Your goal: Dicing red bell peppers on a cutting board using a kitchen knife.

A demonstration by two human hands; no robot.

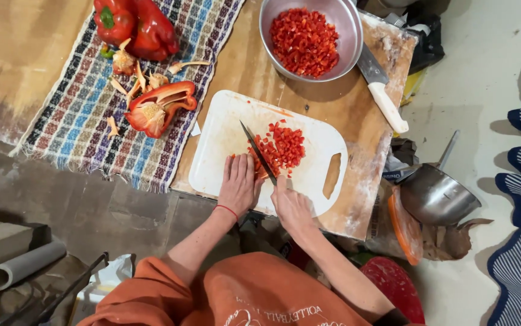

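Landmark: the white cutting board, laid on the wooden surface; every place below is given relative to it.
Left hand: laid flat at the near edge of the board, fingers held close together and pressed down on red pepper strips, mostly hidden beneath them, apparently so that the strips are kept from sliding.
Right hand: at the near edge of the board, just beside the left hand, its fingers wrapped around the knife handle, which is hidden within the grip.
Knife: its dark blade is angled across the middle of the board, tip pointing away, edge down beside the left fingertips.
Diced pepper: a red heap on the board, touching the far side of the blade, seemingly pushed aside from the cut.
Metal bowl: beyond the board, filled with more red dice.
Second knife: white-handled, lying beyond the board's right corner, partly under the bowl's rim.
Checked cloth: left of the board, carrying a halved pepper, whole red peppers and trimmed cores.
Steel pot: well right of the board, off the surface.
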